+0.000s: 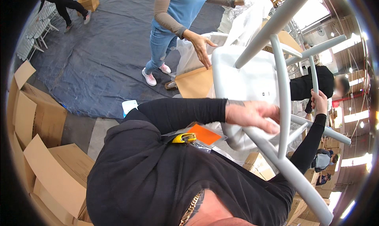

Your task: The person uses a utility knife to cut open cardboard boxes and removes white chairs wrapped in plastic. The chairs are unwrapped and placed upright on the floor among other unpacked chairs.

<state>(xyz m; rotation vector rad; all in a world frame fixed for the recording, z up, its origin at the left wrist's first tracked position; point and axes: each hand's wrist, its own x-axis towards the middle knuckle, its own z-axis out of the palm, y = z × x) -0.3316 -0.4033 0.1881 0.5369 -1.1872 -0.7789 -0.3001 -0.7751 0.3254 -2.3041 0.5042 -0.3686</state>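
dark tarp spread out, small open carton on far part, large cardboard boxes near left, white furniture far left

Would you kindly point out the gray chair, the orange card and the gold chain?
Gray chair (248,79), head view: on its seat.
Orange card (204,135), head view: on its face.
Gold chain (191,208), head view: on its links.

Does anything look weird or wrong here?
Yes, the pale chair: it's tipped, legs poking into the air, though chairs usually stand on them. The right hand grips one of its bars. I see no spills.
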